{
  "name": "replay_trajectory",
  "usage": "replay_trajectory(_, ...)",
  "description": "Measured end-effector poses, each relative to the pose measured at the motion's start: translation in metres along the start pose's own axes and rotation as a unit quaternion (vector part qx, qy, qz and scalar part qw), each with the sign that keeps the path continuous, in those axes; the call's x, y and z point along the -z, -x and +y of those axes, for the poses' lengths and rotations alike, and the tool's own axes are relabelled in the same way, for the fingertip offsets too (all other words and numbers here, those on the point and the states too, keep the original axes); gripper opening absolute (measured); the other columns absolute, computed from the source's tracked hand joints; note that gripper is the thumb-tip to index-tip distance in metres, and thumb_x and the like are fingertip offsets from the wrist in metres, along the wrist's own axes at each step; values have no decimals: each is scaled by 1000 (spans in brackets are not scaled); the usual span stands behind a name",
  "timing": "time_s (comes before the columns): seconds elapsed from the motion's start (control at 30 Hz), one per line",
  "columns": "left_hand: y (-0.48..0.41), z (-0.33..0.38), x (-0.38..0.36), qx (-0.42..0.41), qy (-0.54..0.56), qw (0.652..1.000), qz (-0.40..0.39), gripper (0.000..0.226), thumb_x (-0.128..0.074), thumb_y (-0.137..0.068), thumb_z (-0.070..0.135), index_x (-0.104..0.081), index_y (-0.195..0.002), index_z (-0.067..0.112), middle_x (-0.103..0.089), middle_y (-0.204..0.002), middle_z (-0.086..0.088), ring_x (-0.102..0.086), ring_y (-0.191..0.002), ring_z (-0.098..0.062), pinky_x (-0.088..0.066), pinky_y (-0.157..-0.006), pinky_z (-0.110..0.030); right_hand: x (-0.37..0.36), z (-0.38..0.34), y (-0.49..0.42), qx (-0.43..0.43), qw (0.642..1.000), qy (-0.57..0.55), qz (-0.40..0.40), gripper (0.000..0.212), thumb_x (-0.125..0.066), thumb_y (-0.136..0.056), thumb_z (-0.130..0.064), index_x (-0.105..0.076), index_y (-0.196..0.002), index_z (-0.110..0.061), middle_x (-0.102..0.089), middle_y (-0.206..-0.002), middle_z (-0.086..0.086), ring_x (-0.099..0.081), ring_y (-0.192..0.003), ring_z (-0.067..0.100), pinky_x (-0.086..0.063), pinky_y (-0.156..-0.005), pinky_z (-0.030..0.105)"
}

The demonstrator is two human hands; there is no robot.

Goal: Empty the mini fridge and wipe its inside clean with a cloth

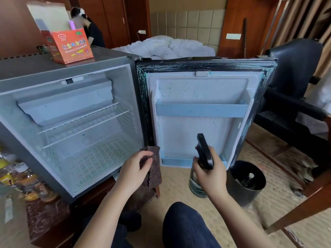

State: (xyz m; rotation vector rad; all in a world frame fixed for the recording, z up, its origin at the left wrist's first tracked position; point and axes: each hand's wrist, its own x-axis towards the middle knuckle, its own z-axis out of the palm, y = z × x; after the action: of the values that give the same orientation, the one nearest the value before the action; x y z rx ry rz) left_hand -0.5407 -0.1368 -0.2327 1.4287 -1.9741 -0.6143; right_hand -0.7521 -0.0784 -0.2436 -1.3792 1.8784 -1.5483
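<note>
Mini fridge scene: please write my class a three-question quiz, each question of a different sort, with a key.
1. True or false: the wire shelf inside the mini fridge holds drinks.
2. Fill in: the right hand grips a ___ bottle.
3. The brown cloth is held by: A) the left hand; B) the right hand; C) nobody.
Key: 1 false, the shelf is bare; 2 spray; 3 A.
</note>
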Motion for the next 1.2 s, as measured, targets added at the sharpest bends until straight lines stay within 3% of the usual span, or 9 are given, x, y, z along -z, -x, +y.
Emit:
replay_trajectory(0.1, 2, 1, 10, -3, 8, 1000, 19, 25, -54, -96, 23, -61, -121, 23, -57, -119, 15, -45, -106, 4, -30, -87, -8, -17, -22, -7, 22, 998, -49, 12, 25, -63, -84, -14, -58, -106, -26, -64, -86, -12, -61, -80, 9, -47, -71, 23)
replay_trajectory(0.23, 8, -3, 19, 3, 12, 999, 33, 26, -54, -96, 23, -61, -121, 24, -57, -121, 14, -48, -105, 2, -34, -88, -13, -19, -28, -16, -6, 983, -116, 139, 20, -63, -86, -12, -58, -103, -21, -59, -80, -13, -60, -76, 10, -46, -70, 27)
replay_trajectory(0.37, 14, -16, 23, 27, 17, 999, 19, 27, -52, -97, 24, -60, -123, 25, -56, -124, 13, -46, -113, 2, -32, -92, -13, -12, -18, -12, -35, 986, -55, 153, 25, -63, -87, -15, -57, -111, -20, -56, -79, -22, -56, -76, 9, -39, -70, 28)
replay_trajectory(0.6, 32, -33, 45, 51, 21, 998, -22, 44, -66, -86, 40, -53, -128, 33, -49, -126, 16, -43, -113, 3, -36, -96, -18, -59, -38, 3, 12, 999, -44, -11, 28, -63, -86, -19, -55, -108, -35, -63, -82, -17, -62, -77, 7, -47, -69, 30)
replay_trajectory(0.7, 46, -35, 58, 60, 10, 996, -66, 68, -75, -74, 50, -45, -134, 36, -42, -125, 21, -41, -118, 1, -35, -100, -21, -94, -73, 11, 70, 990, -83, -94, 28, -66, -84, -16, -57, -103, -35, -63, -79, -22, -61, -77, -2, -46, -69, 17)
replay_trajectory(0.8, 55, -39, 79, 68, 8, 996, -65, 80, -79, -67, 52, -42, -135, 35, -43, -129, 18, -43, -121, -3, -37, -104, -24, -127, -119, 15, 141, 970, -111, -164, 25, -70, -83, -16, -63, -107, -22, -63, -91, -25, -58, -85, -14, -38, -73, 1)
replay_trajectory(0.9, 61, -41, 106, 77, 10, 997, 8, 70, -83, -63, 47, -41, -118, 42, -47, -120, 15, -47, -114, -4, -40, -97, -23, -149, -166, 20, 189, 943, -150, -231, 27, -70, -84, -18, -63, -110, -20, -65, -95, -18, -60, -80, -9, -38, -67, 1)
replay_trajectory(1.0, 59, -39, 127, 81, -5, 993, 86, 66, -86, -55, 49, -41, -103, 47, -56, -111, 13, -56, -107, -8, -48, -92, -32, -164, -195, 19, 219, 925, -168, -260, 32, -71, -84, -21, -61, -114, -22, -67, -99, -15, -63, -84, 1, -43, -73, 11)
replay_trajectory(1.2, 60, -44, 173, 98, -4, 971, 216, 58, -87, -54, 47, -50, -97, 40, -60, -100, 13, -59, -97, -8, -50, -83, -30, -174, -224, 13, 202, 889, -180, -369, 92, -77, -64, -54, -33, -141, -26, -49, -130, -12, -53, -111, 0, -45, -92, 18)
